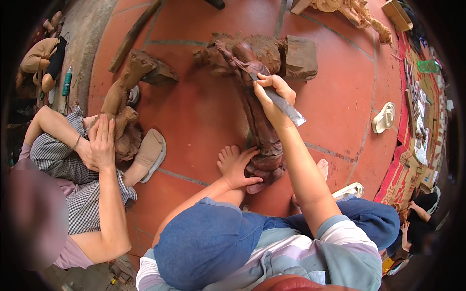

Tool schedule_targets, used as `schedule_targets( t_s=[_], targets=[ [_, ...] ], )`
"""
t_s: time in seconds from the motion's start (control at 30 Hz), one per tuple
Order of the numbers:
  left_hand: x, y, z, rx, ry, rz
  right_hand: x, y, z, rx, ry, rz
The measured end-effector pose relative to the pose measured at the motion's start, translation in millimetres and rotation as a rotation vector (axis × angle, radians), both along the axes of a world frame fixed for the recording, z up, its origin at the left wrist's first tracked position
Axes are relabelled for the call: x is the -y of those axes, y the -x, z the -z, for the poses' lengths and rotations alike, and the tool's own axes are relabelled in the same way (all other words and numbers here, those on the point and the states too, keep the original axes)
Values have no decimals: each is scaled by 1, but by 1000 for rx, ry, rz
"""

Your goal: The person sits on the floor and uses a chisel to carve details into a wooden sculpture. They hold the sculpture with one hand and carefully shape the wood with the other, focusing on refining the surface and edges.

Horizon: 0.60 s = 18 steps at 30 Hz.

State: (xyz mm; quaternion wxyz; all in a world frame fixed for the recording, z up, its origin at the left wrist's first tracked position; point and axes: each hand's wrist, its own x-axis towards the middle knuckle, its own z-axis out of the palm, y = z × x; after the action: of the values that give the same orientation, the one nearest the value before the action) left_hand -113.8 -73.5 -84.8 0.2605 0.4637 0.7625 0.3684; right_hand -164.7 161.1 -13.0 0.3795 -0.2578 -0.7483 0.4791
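Observation:
A dark reddish-brown wood carving (257, 116) of a figure lies lengthways in front of me. Its far end leans on a rough wooden log (269, 53), and its near end is between my feet. My left hand (240, 169) grips the near end, with the thumb on one side and the fingers on the other. In my right hand (276, 94) is a flat grey strip (286, 107), pinched between thumb and fingers. One tip of the strip meets the upper part of the carving; the pale end points toward me, to the right. Whether it is a blade or an abrasive cannot be made out.
At left a person (92, 169) sits with hands on another carving (126, 102). A squared wood block (301, 58) adjoins the log. A pale carving (354, 12) lies far right. Hand tools (415, 97) line the right mat, near a cream sandal (384, 118).

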Motion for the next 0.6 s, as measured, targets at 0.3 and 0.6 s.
schedule_targets(
  t_s=[0.3, 0.6],
  targets=[
    [-1, 3, -8, -54, 58, 21, -1, 3, 4, -16, -26, -2],
    [-2, 2, -5, -3, 35, 37, -5, 9, -5, 6, -104, 19]
  ],
)
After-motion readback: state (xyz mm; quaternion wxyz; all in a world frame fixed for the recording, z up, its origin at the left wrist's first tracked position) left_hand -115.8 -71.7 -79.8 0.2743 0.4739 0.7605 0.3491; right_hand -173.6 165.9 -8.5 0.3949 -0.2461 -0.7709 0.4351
